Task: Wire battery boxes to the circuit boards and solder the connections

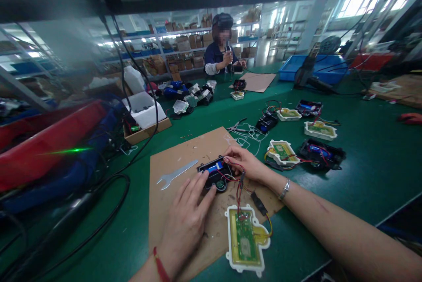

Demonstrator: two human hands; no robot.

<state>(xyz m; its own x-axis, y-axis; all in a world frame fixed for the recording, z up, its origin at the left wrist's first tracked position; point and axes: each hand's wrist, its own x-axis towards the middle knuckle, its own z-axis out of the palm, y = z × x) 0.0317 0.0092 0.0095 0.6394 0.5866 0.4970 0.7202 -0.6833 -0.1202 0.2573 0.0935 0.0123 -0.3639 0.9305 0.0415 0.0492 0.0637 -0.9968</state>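
A black plastic housing [209,183] with a blue battery cell [214,167] inside lies on a cardboard sheet [165,216]. My left hand [187,211] has its fingers stretched out, the tips touching the housing's near left edge. At the far right corner, my right hand [245,162] grips the housing with bent fingers, close to the red and black wires [240,185]. Those wires run to a white-rimmed case with a green circuit board [245,240] nearer to me. A black sleeved part [259,203] hangs on the wiring. To the left lies an open-end wrench [178,174].
Similar housings [321,154] and white-rimmed board cases [282,152] lie at the right. Pliers [238,125] and loose white wire are beyond the cardboard. Red and blue bins [49,141] and black cables stand left. A co-worker [219,53] holds a tool across the table.
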